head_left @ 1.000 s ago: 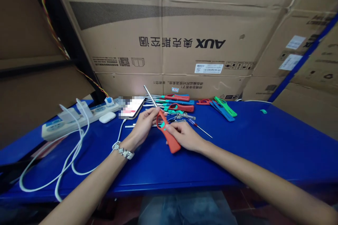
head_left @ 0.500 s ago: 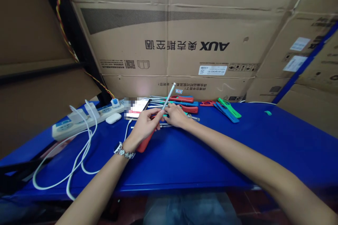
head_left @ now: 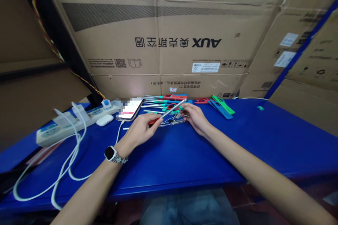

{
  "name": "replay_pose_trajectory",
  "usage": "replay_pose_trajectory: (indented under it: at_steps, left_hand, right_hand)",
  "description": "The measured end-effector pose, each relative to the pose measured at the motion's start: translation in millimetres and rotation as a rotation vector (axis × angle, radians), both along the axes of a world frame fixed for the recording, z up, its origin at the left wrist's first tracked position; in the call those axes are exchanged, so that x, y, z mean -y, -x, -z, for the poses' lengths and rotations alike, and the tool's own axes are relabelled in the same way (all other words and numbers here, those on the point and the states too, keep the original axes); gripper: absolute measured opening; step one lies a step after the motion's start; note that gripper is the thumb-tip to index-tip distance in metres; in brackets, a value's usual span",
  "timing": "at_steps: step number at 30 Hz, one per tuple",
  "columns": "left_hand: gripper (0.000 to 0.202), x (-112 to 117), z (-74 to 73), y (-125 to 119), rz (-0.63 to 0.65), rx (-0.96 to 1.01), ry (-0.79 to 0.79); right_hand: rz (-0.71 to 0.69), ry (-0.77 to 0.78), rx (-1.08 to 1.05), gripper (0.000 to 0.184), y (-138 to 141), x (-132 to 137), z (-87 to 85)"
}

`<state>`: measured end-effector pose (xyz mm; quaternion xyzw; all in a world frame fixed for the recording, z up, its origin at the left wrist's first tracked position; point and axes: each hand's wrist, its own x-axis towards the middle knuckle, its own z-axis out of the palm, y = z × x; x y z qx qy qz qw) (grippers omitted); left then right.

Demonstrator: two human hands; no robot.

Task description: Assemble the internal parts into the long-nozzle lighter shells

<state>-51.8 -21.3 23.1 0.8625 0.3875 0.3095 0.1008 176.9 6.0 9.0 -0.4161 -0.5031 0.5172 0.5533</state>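
Note:
My left hand is wrapped around the red body of a long-nosed lighter, most of which the fingers hide. Its silver metal tube slants up to the right. Close to the tube's tip, my right hand pinches a small green plastic piece between thumb and fingertips. Behind both hands lie several lighters with red and blue handles, their metal tubes pointing left. Small metal parts with thin wires rest just below the tube, partly covered by my right fingers.
Blue and green handle shells lie to the right beside a red shell. Another green piece sits farther right. A phone, white case and power strip with looping cables occupy the left. Cardboard stands behind.
My right hand has come up and right from among the parts and now pinches the green piece. My left hand has tipped the lighter's tube lower to the right.

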Motion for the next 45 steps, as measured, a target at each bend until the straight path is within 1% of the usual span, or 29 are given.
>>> replay_pose_trajectory:
  at_steps: [2,4,6,9,13,16,20,23,25,27,29,30,32,34,37,42,45]
  left_hand:
    - [0.035,0,0.6,1,0.02,-0.039,0.03]
    - [0.035,0,0.9,1,0.036,-0.075,0.06]
    - [0.036,-1,0.9,2,0.053,-0.104,0.084]
    - [0.037,-1,0.8,2,0.066,-0.125,0.103]
    - [0.037,-1,1.2,3,0.075,-0.132,0.104]
    - [0.036,0,1.6,4,0.076,-0.156,0.098]
    - [0.037,2,1.1,2,0.081,-0.167,0.079]
    - [0.034,5,0.9,-3,0.1,-0.14,0.091]
    - [0.033,5,1.8,-7,0.098,-0.09,0.099]
    - [0.03,6,3.7,-10,0.084,-0.027,0.106]
    - [0.026,6,5.7,-12,0.065,0.033,0.114]
    - [0.032,7,6.6,-13,0.062,0.053,0.123]
    - [0.054,8,7.5,-15,0.063,0.08,0.144]
    - [0.064,10,7.5,-16,0.061,0.085,0.161]
    - [0.065,12,6.9,-19,0.03,0.073,0.168]
    - [0.059,15,6.2,-24,-0.043,0.037,0.168]
    - [0.06,18,5.4,-26,-0.052,0.009,0.174]
  right_hand:
    - [0.03,0.022,-0.164,0.027,-11,7,-1.3]
    - [0.061,-0.002,-0.196,0.033,-18,10,-2.4]
    - [0.086,-0.045,-0.136,0.038,-20,10,-3.3]
    - [0.101,-0.133,0.018,0.044,-21,10,-4.4]
    - [0.057,-0.249,0.187,0.042,-20,15,-5.4]
    - [-0.009,-0.25,0.217,0.043,-21,17,-4.9]
    - [-0.083,-0.214,0.141,0.044,-23,15,-2.8]
    - [-0.181,-0.173,0.086,0.041,-18,14,0.0]
    - [-0.209,-0.159,0.014,0.04,-8,15,2.4]
    - [-0.202,-0.154,-0.069,0.039,4,18,4.9]
    - [-0.252,-0.138,-0.064,0.038,16,23,7.3]
    - [-0.282,-0.134,-0.035,0.037,21,26,8.3]
    - [-0.305,-0.135,0.018,0.037,28,31,9.7]
    - [-0.288,-0.145,0.047,0.036,31,34,10.5]
    - [-0.274,-0.16,0.084,0.033,31,36,11.1]
    - [-0.287,-0.169,0.108,0.031,30,34,14.2]
    - [-0.28,-0.184,0.106,0.033,31,35,15.3]
